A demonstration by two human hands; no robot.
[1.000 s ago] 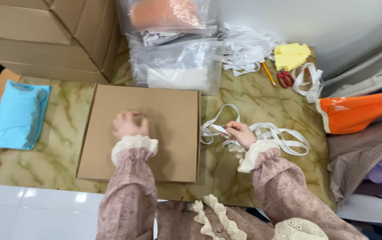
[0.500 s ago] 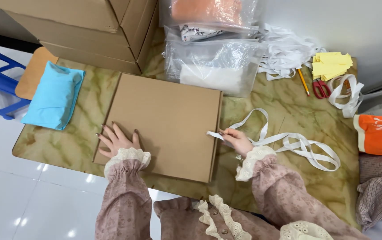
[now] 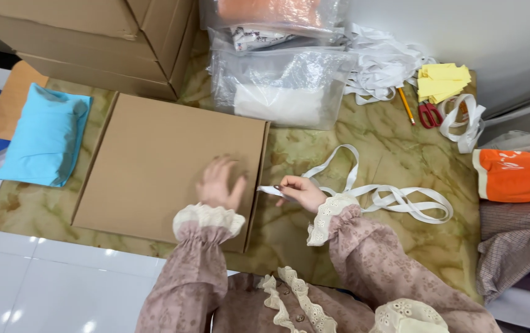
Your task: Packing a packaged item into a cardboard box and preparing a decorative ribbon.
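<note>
my left hand (image 3: 220, 184) lies flat, fingers spread and holding nothing, on a flat brown cardboard box (image 3: 154, 163), close to the box's right edge. my right hand (image 3: 302, 192) sits just to the right of that edge, fingers pinched shut on the end of a white ribbon (image 3: 394, 198). the ribbon's free tip pokes left from my pinch toward the box edge, nearly touching it. the rest of the ribbon trails away to the right of my grip, its long axis running left to right across the marbled green table (image 3: 376, 142), looping back on itself several times. beyond my right hand, farther from me, lie clear plastic bags (image 3: 277, 86). far to the right of them are red scissors (image 3: 427, 115), a pencil (image 3: 406, 105) and yellow cloth (image 3: 442, 81). left of the box rests a light blue bundle (image 3: 46, 135).
</note>
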